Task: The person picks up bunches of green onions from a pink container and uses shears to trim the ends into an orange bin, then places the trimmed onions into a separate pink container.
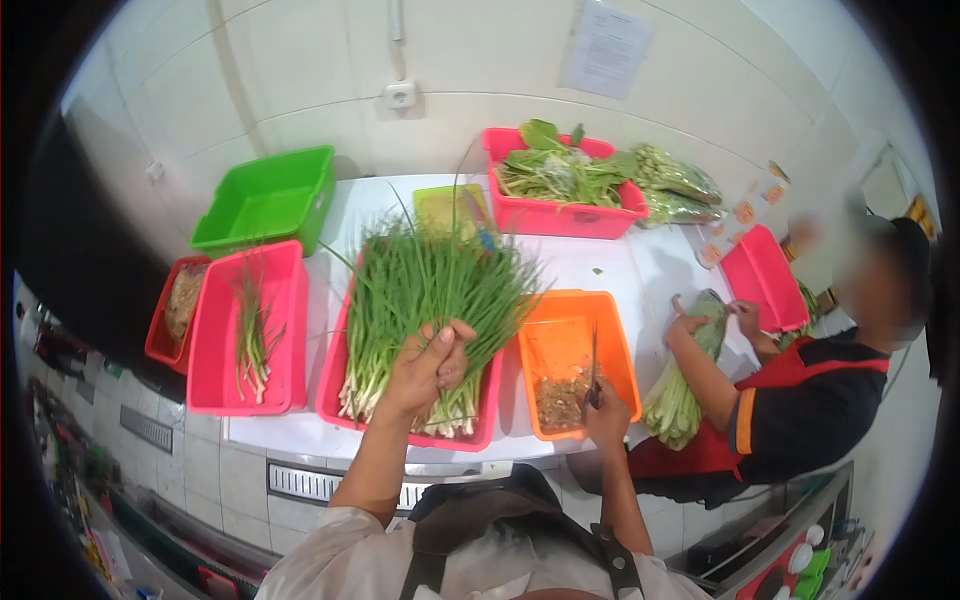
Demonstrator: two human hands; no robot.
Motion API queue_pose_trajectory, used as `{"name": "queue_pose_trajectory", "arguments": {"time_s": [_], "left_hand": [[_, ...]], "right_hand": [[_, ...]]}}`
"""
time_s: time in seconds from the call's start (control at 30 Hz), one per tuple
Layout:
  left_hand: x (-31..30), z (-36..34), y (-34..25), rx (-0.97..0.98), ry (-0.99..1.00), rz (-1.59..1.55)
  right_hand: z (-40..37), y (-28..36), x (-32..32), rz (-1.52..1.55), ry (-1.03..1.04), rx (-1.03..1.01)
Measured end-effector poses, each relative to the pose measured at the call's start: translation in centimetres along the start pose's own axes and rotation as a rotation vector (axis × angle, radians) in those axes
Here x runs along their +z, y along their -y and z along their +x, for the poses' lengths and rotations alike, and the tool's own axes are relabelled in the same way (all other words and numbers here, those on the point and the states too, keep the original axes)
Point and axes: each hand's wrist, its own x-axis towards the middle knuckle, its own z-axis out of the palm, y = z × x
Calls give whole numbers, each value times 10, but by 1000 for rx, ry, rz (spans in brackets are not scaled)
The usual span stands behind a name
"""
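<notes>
A: Quick one: what step are you on?

B: Best read, picking over and trimming spring onions [400, 290]. They're heaped in the middle pink tub [489, 400], white ends mostly toward you, green tops toward the wall. Your left hand [432, 366] is right over them.

A: Your left grip?

B: Fingers curled in, thumb on top. Can't tell whether you've got any stalks pinched; too much green around the hand.

A: Your right?

B: Clear. Your right hand [608, 415] is wrapped around the knife [594, 355], blade pointing away from you, at the right side of the orange tub [545, 335]. Brownish scraps [562, 402] lie in the bottom.

A: Anything set aside?

B: You have a few stalks [252, 345] in the left pink tub [212, 350]. Finished or not, can't tell.

A: So what does your next move call for?

B: My judgement: a small bunch held firmly in your left, ends brought to the blade above the orange tub, fingers clear of the edge. Mind your right side too: the co-worker [810, 425] is near your knife hand, handling a leafy bundle [675, 405].
</notes>
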Motion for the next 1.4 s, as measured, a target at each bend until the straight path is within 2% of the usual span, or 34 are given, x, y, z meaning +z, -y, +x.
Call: {"name": "queue_pose_trajectory", "arguments": {"time_s": [0.03,0.07,0.1,0.17,0.23,0.27,0.37,0.57,1.07,1.17,1.27,1.4], "left_hand": [[6,0,8,-38,12,33],[12,0,17,-80,31,63],[19,-1,28,-123,52,93],[27,-5,47,-220,141,117],[27,-8,63,-348,250,108],[28,-11,71,-379,265,76],[32,-17,87,-474,268,68],[28,-29,101,-594,251,150],[19,-40,102,-659,279,252],[15,-43,102,-660,276,267],[12,-44,102,-637,278,274],[5,-47,108,-614,292,326]], "right_hand": [[0,-13,4,85,-4,3],[3,-15,2,455,88,55],[1,-19,-7,603,155,85],[5,22,-42,907,280,131],[1,31,-70,878,490,134],[-2,40,-77,977,527,96],[-7,54,-93,1022,522,13],[-13,51,-107,991,469,104],[-12,40,-95,920,432,164],[-14,38,-93,875,431,256],[-15,40,-93,791,450,313],[-16,35,-97,794,526,262]]}}
